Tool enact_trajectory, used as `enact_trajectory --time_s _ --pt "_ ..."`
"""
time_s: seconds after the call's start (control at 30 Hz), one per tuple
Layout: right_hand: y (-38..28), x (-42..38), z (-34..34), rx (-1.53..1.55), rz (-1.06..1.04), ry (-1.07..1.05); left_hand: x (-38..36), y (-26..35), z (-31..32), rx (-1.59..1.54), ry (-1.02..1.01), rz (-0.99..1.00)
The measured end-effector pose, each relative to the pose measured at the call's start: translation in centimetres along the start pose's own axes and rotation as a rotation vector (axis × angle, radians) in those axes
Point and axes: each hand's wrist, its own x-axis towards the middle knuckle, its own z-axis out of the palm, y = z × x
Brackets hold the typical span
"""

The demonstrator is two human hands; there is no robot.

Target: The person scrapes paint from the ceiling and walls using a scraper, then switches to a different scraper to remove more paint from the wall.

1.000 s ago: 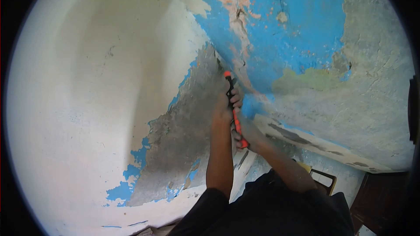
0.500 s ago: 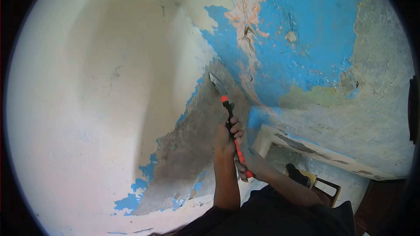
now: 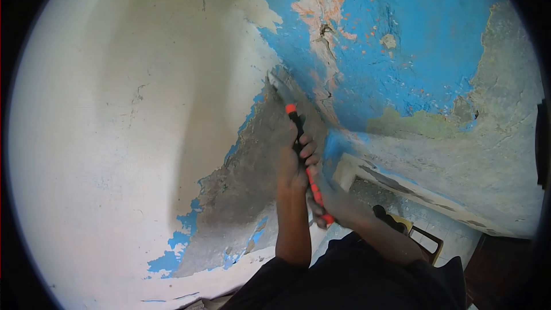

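At 9 o'clock the pale wall (image 3: 115,138) curves away under lens distortion, its upper part washed out by glare. Toward centre, a grey bare patch (image 3: 241,195) shows where paint is gone. The left hand (image 3: 293,158) is wrapped around the upper part of the scraper (image 3: 304,155), an orange-and-black handle running from 11 to 5 o'clock; its blade at 11 o'clock meets the wall corner but is blurred and hard to make out. The right hand (image 3: 328,204) is closed over the handle's lower end, fingers mostly hidden behind it. At 1 o'clock lies the blue peeling wall (image 3: 402,51). At 4 o'clock a chair (image 3: 422,235) is half hidden by the person's dark clothing.
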Motion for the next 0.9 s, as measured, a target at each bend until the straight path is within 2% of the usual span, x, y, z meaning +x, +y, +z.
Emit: enact_trajectory --time_s 0.1,0.2,0.3,0.4,0.6,0.7,0.8,0.9 --pt "0.3 -0.2 0.5 -0.043 0.0 0.017 -0.7 0.7 -0.2 -0.027 -0.092 -0.025" --pt "-1.2 0.3 -0.7 -0.001 -0.021 -0.017 0.7 0.4 1.1 0.051 -0.006 0.028" --pt "-0.1 -0.6 0.4 0.013 0.026 -0.019 0.1 0.1 -0.8 -0.009 -0.093 -0.01" --pt "-1.6 0.8 0.6 0.025 -0.001 -0.028 1.4 0.8 0.4 0.058 -0.03 -0.011" --pt "-1.1 0.3 0.6 0.043 0.01 0.001 0.2 0.7 -0.5 -0.008 -0.124 -0.015" --pt "-1.8 1.4 0.3 0.056 0.021 0.022 2.0 1.5 1.1 0.034 -0.005 -0.053" --pt "-0.7 0.5 1.3 0.077 0.037 0.048 1.0 1.2 -0.3 -0.017 -0.068 -0.043" --pt "-0.9 1.4 0.9 0.026 -0.021 0.087 2.1 1.3 -0.1 0.073 -0.055 -0.021"
